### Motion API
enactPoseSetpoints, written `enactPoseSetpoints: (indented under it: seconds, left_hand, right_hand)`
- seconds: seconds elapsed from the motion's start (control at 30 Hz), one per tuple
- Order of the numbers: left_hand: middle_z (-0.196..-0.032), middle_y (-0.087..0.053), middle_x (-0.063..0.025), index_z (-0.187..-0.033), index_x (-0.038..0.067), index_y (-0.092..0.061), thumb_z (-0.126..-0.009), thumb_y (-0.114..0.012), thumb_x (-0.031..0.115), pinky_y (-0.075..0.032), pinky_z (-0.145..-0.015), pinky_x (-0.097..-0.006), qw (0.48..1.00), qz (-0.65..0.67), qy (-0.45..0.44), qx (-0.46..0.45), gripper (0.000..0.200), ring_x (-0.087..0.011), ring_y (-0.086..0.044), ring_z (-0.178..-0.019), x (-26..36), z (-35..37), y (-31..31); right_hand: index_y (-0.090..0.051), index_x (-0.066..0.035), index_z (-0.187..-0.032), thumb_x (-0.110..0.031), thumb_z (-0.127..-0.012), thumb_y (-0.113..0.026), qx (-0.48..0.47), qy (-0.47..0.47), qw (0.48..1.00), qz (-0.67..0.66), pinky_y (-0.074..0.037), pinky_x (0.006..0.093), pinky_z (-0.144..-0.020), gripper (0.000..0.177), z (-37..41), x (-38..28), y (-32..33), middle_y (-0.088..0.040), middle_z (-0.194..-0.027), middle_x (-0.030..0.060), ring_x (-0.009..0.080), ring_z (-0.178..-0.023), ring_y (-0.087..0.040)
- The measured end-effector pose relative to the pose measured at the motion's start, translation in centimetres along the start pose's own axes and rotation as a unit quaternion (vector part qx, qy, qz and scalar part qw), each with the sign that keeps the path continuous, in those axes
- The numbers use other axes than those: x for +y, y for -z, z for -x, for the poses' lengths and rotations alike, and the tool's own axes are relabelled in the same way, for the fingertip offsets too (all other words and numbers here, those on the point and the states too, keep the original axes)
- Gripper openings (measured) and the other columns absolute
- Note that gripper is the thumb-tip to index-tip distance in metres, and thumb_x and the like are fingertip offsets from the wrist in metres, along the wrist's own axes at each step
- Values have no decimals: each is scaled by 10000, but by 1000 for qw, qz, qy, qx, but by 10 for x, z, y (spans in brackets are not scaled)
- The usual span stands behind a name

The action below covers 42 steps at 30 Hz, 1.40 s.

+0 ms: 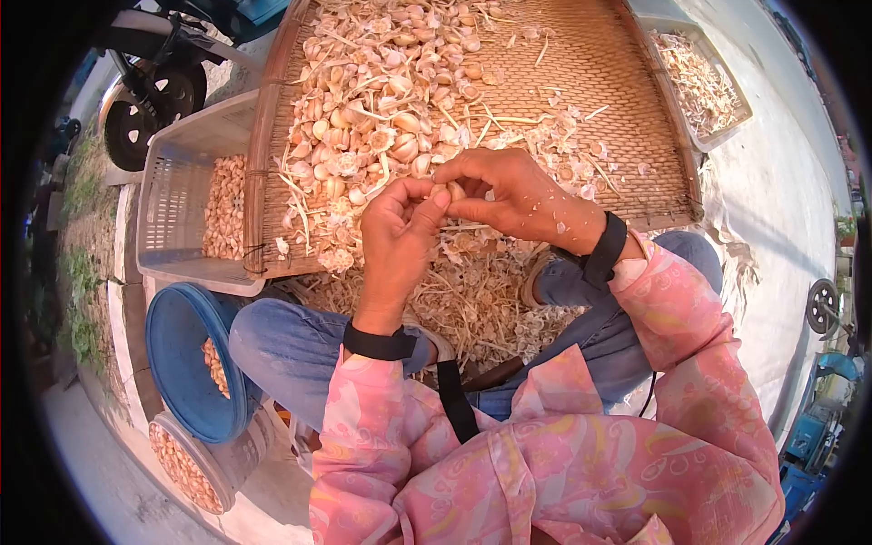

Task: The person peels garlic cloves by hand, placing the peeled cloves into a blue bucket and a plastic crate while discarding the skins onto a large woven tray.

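- Left hand (397,238) and right hand (509,193) pinch one small pale garlic clove (451,192) between closed fingertips.
- Beneath them: a round woven bamboo tray (618,82) heaped with garlic.

Bright, hard daylight from above. Glare on pale ground (781,182) at right. Centre sharp. Strong fisheye bending, black vignette at edges.

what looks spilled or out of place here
Papery garlic skins and stalks lie heaped below the near edge of the woven tray, as if spilled off it. Otherwise nothing stands out: the left hand and right hand pinch a garlic clove together above that edge.
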State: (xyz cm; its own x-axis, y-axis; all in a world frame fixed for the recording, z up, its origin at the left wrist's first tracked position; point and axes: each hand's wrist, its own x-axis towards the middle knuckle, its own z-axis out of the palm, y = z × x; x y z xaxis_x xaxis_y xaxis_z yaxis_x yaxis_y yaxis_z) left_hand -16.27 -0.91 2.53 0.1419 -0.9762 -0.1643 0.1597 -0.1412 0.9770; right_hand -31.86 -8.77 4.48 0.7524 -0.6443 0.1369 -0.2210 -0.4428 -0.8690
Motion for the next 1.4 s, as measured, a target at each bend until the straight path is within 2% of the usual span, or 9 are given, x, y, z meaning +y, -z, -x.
enactPoseSetpoints:
  seconds: [0.1, 0.3, 0.37, 0.47, 0.6, 0.77, 1.0, 1.23, 1.4]
  left_hand:
    - [-742, -577, 12, -911, 24, -572, -850, -630, 189, -398, -569, -177, 999, -37, 15, -25, 186, -45, -498, -620, 20, 21, 17]
    - [-733, -562, 20, -853, 6, -577, -814, -653, 115, -405, -565, -194, 962, -211, 171, 27, 139, -39, -497, -640, 91, 164, 129]
    - [-734, -583, -8, -838, -3, -588, -784, -675, 108, -420, -581, -211, 915, -298, 269, 48, 151, -61, -525, -654, 77, 212, 171]
    - [-739, -613, -72, -852, -27, -606, -746, -697, 116, -446, -617, -241, 708, -646, 286, 13, 200, -115, -571, -682, 53, 251, 191]
    - [-783, -626, -129, -941, -49, -612, -776, -673, 138, -462, -637, -263, 871, -417, 225, 132, 257, -150, -591, -718, 65, 196, 159]
    - [-918, -624, -104, -1163, -55, -495, -891, -572, 167, -485, -666, -241, 989, -118, -3, 85, 359, -140, -605, -749, 56, 96, 48]
    - [-892, -634, -103, -1104, -43, -536, -913, -534, 134, -525, -683, -226, 982, 141, -73, 99, 260, -142, -637, -769, 10, 56, -4]
    - [-903, -643, -105, -1078, -45, -551, -889, -561, 86, -527, -680, -229, 988, 113, -61, 86, 230, -137, -634, -752, 8, 52, -2]
    - [-946, -624, -168, -1049, -42, -555, -892, -551, 90, -533, -674, -255, 977, 173, -126, 6, 205, -169, -635, -758, 45, 78, -13]
  right_hand:
    - [-569, -26, -1077, -90, -825, -659, -70, -86, 980, -165, -486, 229, -713, 275, 0, -1, 0, -592, -884, -3, 59, -817, -556]
    - [-537, -36, -1125, -116, -879, -577, -47, -81, 985, -144, -464, 259, -842, 261, -7, 17, -2, -622, -982, 40, 103, -928, -575]
    - [-540, -46, -1105, -149, -896, -556, -49, -85, 983, -152, -464, 254, -823, 234, -2, 17, -13, -637, -976, 39, 91, -923, -581]
    - [-538, -55, -1094, -179, -907, -543, -67, -86, 982, -152, -463, 243, -797, 224, -3, 15, -24, -647, -995, 54, 87, -915, -591]
    - [-547, -50, -1047, -131, -901, -554, -43, -45, 969, -240, -475, 223, -743, 168, -4, -4, -30, -644, -1026, 84, 93, -896, -602]
    - [-585, -3, -990, -31, -859, -589, 27, -9, 955, -296, -487, 229, -722, 134, -3, -35, -46, -562, -958, 34, 127, -872, -604]
    - [-621, -28, -853, -129, -820, -633, 98, 57, 992, -58, -462, 237, -601, 107, 0, -35, -35, -601, -768, 37, 95, -687, -579]
    - [-589, -10, -913, -168, -892, -575, 30, -169, 909, -380, -448, 215, -686, 161, -1, -21, -22, -606, -820, 18, 49, -769, -544]
    - [-585, -20, -919, -100, -846, -558, 82, -57, 994, 51, -458, 291, -682, 111, -5, 6, -6, -592, -870, 52, 184, -780, -581]
